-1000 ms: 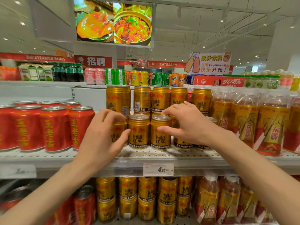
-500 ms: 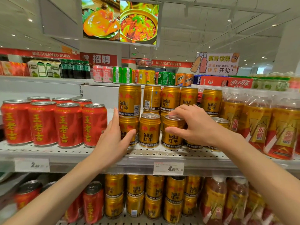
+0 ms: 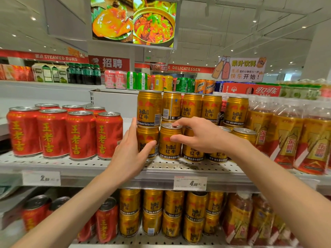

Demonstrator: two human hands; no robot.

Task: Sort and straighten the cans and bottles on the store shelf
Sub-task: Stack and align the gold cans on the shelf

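Gold Red Bull cans stand in two layers mid-shelf. My left hand (image 3: 129, 154) cups the leftmost lower gold can (image 3: 147, 135), fingers along its left side and thumb across its front; another gold can (image 3: 149, 108) is stacked on top of it. My right hand (image 3: 200, 137) pinches the neighbouring front gold can (image 3: 169, 149), index finger on its lid and thumb on its front. This hand partly hides the gold can to the right (image 3: 194, 153). Red cans (image 3: 80, 135) stand in upright rows at the left.
Shrink-wrapped bottles with gold and red labels (image 3: 286, 138) fill the shelf's right end. The shelf edge (image 3: 107, 178) carries price tags (image 3: 190, 183). More gold and red cans sit on the lower shelf (image 3: 161, 212). Mixed drinks line a far top shelf (image 3: 161, 83).
My right hand has shifted left from the third front gold can to the second one. My left hand stays against the leftmost lower can. The view has panned left.
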